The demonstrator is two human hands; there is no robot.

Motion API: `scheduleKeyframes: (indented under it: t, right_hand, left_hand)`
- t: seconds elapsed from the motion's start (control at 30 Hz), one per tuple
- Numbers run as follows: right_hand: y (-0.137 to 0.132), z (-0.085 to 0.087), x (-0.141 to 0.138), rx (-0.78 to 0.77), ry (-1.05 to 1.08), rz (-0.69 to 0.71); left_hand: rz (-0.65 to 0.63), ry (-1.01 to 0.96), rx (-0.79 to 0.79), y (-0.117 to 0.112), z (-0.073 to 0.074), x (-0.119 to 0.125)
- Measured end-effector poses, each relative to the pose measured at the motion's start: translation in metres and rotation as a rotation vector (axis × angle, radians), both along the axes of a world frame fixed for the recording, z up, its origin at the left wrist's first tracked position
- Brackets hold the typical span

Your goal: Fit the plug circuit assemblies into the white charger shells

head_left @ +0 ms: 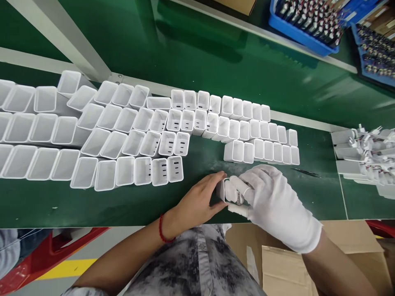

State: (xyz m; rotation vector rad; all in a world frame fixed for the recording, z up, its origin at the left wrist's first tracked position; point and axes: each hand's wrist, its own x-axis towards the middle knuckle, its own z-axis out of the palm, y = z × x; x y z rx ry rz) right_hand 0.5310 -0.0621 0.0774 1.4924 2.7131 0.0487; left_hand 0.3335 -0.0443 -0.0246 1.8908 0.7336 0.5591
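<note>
My left hand [199,199] is bare, with a red cord bracelet at the wrist. Its thumb and fingers clasp a small white plastic case [221,190] lying near the front of the green bench, open end toward the right. My right hand [262,193], in a white glove with covered fingertips, is bent at the mouth of that case. Its fingers reach into the opening, and what they pinch there is hidden. Left of my hands stand rows of open white cases [125,170], some with dark slots inside. Shorter rows of similar cases [262,150] stand just beyond my right hand.
Dark tweezers [306,172] lie on the green bench [203,158] to the right. Farther right are white cases with wires and connectors [370,154]. A blue bin [304,39] of small wired parts sits on the shelf above. Cardboard boxes [286,269] are below the bench edge.
</note>
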Motion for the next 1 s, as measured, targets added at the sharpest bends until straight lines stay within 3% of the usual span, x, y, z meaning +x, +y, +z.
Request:
scheduleKeyframes:
  t: [0.73, 1.0]
  right_hand:
    - [0.004, 0.004, -0.005, -0.063, -0.001, -0.034]
    - [0.004, 0.006, -0.016, -0.058, -0.122, -0.018]
  left_hand:
    - [-0.002, -0.057, -0.016, 0.003, 0.002, 0.000]
    - [0.003, -0.053, -0.024, 0.004, 0.002, 0.001]
